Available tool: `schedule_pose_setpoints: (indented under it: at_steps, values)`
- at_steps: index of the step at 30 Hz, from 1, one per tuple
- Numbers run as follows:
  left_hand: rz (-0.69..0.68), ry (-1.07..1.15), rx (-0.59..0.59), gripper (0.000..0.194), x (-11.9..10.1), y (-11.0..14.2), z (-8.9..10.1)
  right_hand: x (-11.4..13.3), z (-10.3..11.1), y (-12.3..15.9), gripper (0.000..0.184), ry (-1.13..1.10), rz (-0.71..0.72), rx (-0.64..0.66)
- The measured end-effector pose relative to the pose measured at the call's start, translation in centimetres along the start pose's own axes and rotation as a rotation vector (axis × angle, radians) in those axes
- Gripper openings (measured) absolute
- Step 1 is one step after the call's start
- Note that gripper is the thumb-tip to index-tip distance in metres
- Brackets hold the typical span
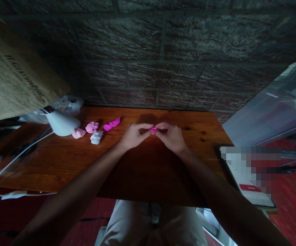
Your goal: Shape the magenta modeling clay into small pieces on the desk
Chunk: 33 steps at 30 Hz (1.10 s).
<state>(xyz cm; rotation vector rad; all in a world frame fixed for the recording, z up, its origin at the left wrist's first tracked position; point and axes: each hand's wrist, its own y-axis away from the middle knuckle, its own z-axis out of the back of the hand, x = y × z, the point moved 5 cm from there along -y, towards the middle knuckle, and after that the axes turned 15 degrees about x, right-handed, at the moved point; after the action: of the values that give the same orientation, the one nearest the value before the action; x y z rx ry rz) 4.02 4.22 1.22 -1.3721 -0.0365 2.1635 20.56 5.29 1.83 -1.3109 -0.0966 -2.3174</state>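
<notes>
Between my two hands is a small piece of bright pink modelling clay (pixel 153 132), held just above the wooden table. My left hand (pixel 137 134) pinches its left side with thumb and fingers. On the other side, my right hand (pixel 170 135) pinches it the same way, and the fingertips of both hands nearly meet. To the left lies a longer magenta clay strip (pixel 111 124) with a rough surface. Beside it sit a pink clay lump (pixel 92 127), a paler pink lump (pixel 79 133) and a whitish lump (pixel 96 137).
A white lamp-like object (pixel 62 123) with a white cable (pixel 22 160) stands at the left, under a printed paper bag (pixel 17 75). Behind the wooden table (pixel 68 164) rises a dark brick wall (pixel 142 75). A white, partly pixelated item (pixel 242 171) lies at the right edge.
</notes>
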Motion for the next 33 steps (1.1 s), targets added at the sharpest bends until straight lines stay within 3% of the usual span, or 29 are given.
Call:
schedule_pose_setpoints:
  at_steps: [5,9,13,25,33]
  values:
    - [0.049,0.159,0.019,0.025,0.6,-0.2,0.0,-0.3,0.0,-0.1,0.014,-0.082,0.001,-0.015]
    - [0.161,0.332,-0.03,0.039,1.7,-0.1,0.3,-0.9,-0.1,-0.2,0.013,-0.189,0.018,-0.039]
    - [0.238,0.398,-0.033,0.04,2.1,-0.2,0.2,-1.0,0.0,-0.3,0.01,-0.164,0.031,-0.054]
    - [0.194,0.329,0.033,0.032,1.7,-0.2,-0.3,-0.7,-0.2,0.0,0.011,-0.097,0.057,-0.028]
    - [0.176,0.364,-0.057,0.026,1.5,-0.2,0.2,-0.5,-0.4,0.1,0.014,-0.124,0.079,-0.025]
